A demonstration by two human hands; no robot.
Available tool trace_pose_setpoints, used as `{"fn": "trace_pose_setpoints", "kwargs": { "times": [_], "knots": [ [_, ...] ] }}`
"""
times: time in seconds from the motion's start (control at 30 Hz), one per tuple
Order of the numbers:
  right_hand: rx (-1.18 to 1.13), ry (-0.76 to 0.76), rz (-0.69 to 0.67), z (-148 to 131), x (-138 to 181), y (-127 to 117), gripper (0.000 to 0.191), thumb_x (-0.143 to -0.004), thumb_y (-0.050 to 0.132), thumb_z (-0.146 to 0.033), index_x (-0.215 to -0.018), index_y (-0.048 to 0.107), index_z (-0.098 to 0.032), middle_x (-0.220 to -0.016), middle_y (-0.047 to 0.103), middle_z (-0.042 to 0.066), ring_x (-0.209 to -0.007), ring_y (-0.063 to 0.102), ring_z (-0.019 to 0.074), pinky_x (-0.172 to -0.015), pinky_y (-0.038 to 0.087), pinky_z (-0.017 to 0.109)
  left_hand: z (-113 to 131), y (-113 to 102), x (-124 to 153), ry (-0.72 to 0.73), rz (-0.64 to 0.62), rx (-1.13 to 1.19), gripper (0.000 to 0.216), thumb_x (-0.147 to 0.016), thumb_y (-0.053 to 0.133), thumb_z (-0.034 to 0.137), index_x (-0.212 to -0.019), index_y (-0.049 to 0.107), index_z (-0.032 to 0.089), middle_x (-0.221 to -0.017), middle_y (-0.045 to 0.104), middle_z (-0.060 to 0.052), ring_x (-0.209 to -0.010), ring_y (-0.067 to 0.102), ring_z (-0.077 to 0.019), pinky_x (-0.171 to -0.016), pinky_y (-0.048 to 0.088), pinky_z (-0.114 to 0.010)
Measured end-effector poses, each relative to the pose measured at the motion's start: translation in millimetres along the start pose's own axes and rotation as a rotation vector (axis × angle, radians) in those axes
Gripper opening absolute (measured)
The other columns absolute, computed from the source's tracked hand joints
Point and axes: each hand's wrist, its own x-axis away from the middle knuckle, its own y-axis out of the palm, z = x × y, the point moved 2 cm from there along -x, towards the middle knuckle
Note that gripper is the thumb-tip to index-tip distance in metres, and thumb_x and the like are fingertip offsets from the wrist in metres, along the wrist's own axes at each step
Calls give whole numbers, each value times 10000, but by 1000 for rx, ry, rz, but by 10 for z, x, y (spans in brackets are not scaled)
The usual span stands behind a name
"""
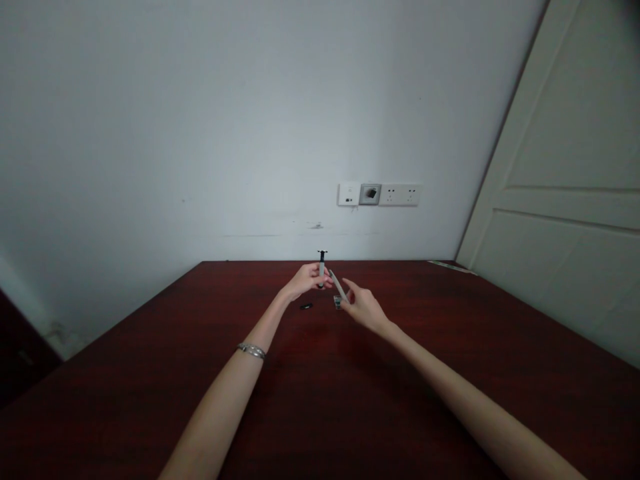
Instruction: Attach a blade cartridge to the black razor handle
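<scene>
My left hand (306,280) is closed round the pale handle of a small T-shaped razor (322,267), held upright with its black neck and narrow crosswise head on top. Just to the right, my right hand (365,307) grips the lower end of a slim pale grey stick (339,285) between thumb and fingers. The stick tilts up and left, its tip close to my left fingertips; whether they touch I cannot tell. Beneath it on the table lies a small printed packet (337,303), partly hidden by my right hand. A small black piece (306,307) lies below my left hand.
The dark red-brown table (320,400) reaches back to a white wall (250,133). Several sockets and switch plates (400,195) sit on the wall above its far edge. A pale panelled door (565,187) stands at the right, and a flat strip (451,267) lies at the back right corner.
</scene>
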Motion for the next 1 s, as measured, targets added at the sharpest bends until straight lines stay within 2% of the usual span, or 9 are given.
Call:
{"fn": "trace_pose_setpoints", "kwargs": {
  "times": [0.1, 0.2, 0.27, 0.4, 0.5, 0.73, 1.0],
  "knots": [
    [-239, 16, 135, 121, -195, -202, 537, -761, 529, -259, -1271, 479, -101, -751, 627, 33, -602, 565, 126, -570, 490, 247, 5, 11, -14, 12, 47, -47, 208, -765, 599, 179, -943, 504, 129, -885, 673, -116, -740, 664, -156, -618, 469, -232],
    [-415, 50, 170, 204, -380, -386, 531, -786, 502, -296, -1285, 464, -119, -798, 598, 40, -541, 542, 109, -450, 488, 233, -20, 16, -46, 42, 82, -80, 247, -757, 567, 133, -987, 477, 143, -831, 670, -88, -706, 658, -152, -598, 460, -230],
    [-431, -20, 191, 223, -477, -506, 485, -796, 495, -288, -1253, 498, -126, -838, 588, 55, -563, 552, 113, -490, 514, 257, -57, 8, -74, 75, 100, -113, 256, -746, 549, 106, -986, 469, 143, -793, 659, -64, -682, 650, -143, -597, 459, -230],
    [-291, -287, 229, 208, -557, -724, 378, -815, 463, -200, -1175, 570, -156, -916, 601, 76, -652, 579, 129, -696, 521, 329, -148, -28, -116, 219, 142, -192, 196, -731, 547, 99, -916, 497, 139, -805, 629, -36, -746, 636, -134, -710, 480, -263],
    [-122, -402, 211, 199, -527, -831, 436, -830, 402, -123, -1238, 535, -199, -922, 626, 68, -740, 588, 150, -767, 488, 335, -202, -47, -116, 289, 166, -229, 162, -747, 546, 129, -905, 512, 143, -845, 617, -32, -840, 622, -146, -792, 474, -285],
    [305, -459, 183, 140, -444, -883, 611, -791, 346, -6, -1328, 459, -276, -956, 608, 71, -794, 555, 169, -771, 440, 305, -221, -46, -86, 259, 204, -359, 150, -765, 554, 190, -904, 508, 154, -833, 637, -34, -804, 620, -153, -774, 475, -286],
    [322, -443, 80, 26, -401, -838, 671, -750, 348, 28, -1336, 451, -282, -985, 601, 75, -792, 546, 162, -776, 427, 280, -283, -64, -80, 212, 212, -475, 173, -771, 513, 142, -936, 491, 188, -780, 651, -21, -747, 632, -151, -741, 475, -275]
  ]
}}
